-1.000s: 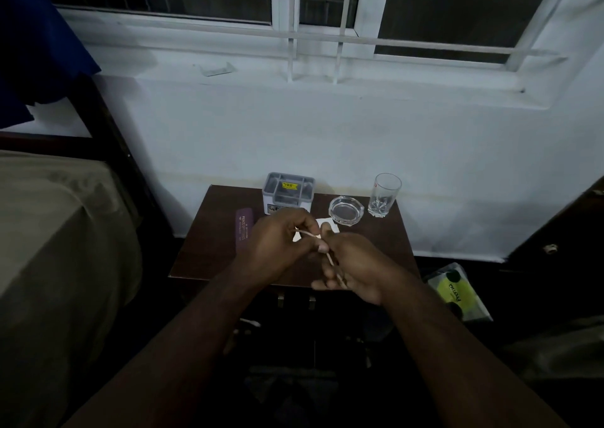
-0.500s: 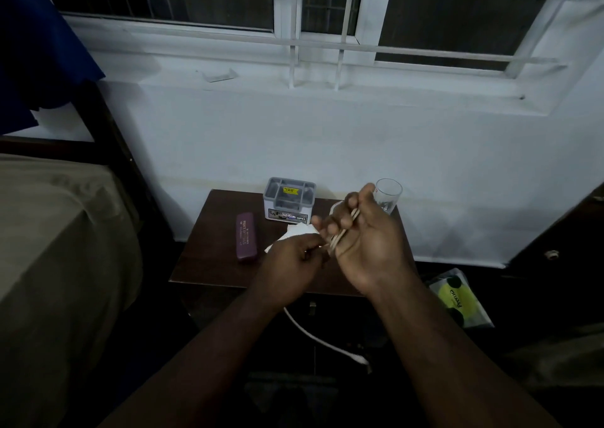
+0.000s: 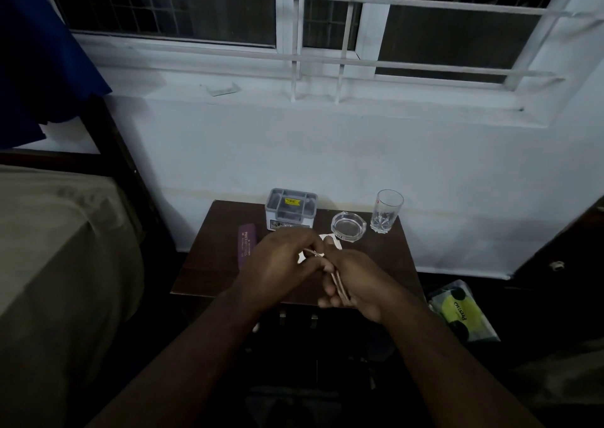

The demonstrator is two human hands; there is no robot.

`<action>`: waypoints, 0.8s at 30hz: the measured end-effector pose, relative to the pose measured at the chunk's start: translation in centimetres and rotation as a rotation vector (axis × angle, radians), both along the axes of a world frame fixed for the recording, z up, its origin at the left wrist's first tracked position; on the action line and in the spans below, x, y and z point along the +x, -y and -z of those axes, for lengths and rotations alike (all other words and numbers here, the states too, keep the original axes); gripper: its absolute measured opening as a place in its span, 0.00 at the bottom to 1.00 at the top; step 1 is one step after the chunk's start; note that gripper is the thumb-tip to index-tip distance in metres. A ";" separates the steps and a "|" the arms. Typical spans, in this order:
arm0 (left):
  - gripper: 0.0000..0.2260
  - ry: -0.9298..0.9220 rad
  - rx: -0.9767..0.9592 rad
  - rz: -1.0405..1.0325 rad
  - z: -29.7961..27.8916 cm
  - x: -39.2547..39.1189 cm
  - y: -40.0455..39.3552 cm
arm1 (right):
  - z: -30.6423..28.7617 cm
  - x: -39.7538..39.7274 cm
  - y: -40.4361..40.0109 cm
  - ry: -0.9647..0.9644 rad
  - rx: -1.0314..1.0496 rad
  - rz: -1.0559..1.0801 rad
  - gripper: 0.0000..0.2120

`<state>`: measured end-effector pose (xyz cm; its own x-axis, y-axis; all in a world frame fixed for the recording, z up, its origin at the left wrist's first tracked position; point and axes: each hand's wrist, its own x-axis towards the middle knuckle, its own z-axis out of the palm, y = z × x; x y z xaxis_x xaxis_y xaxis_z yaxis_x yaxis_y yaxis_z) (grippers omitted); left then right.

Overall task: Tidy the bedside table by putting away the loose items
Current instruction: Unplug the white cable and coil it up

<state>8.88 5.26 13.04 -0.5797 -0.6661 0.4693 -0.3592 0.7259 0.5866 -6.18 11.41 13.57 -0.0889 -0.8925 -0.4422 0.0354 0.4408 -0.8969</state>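
Observation:
Over the dark wooden bedside table (image 3: 209,274), both hands work on a white cable (image 3: 338,282). My right hand (image 3: 351,284) grips a bundle of cable loops in its curled fingers. My left hand (image 3: 277,264) pinches a strand of the same cable near the right thumb. A white paper (image 3: 330,241) lies on the table, mostly hidden behind the hands. A purple case (image 3: 245,243) lies left of my left hand. At the back stand a grey organiser box (image 3: 291,210), a glass ashtray (image 3: 348,226) and a drinking glass (image 3: 385,210).
A bed with a beige cover (image 3: 58,264) lies close on the left, its dark frame beside the table. A green and black packet (image 3: 464,311) lies on the floor to the right. A white wall and barred window rise behind the table.
My right hand has come down from in front of the glass to the table's front edge with the cable bundle. The cable length that hung below the table is no longer visible.

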 end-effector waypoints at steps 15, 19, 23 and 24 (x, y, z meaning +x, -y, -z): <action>0.09 -0.184 0.456 -0.051 1.6 -0.7 -0.6 | -2.7 1.2 -0.7 0.778 -0.282 0.043 0.21; 0.11 0.016 0.371 -0.095 1.2 -1.0 -1.6 | -2.5 2.0 0.0 0.715 -0.423 0.281 0.20; 0.07 0.191 0.181 -0.063 1.0 -1.2 -2.2 | -2.0 1.9 0.8 0.478 -0.465 0.432 0.20; 0.08 0.224 0.174 -0.049 0.9 -1.1 -2.4 | -1.8 1.7 0.9 0.391 -0.462 0.427 0.19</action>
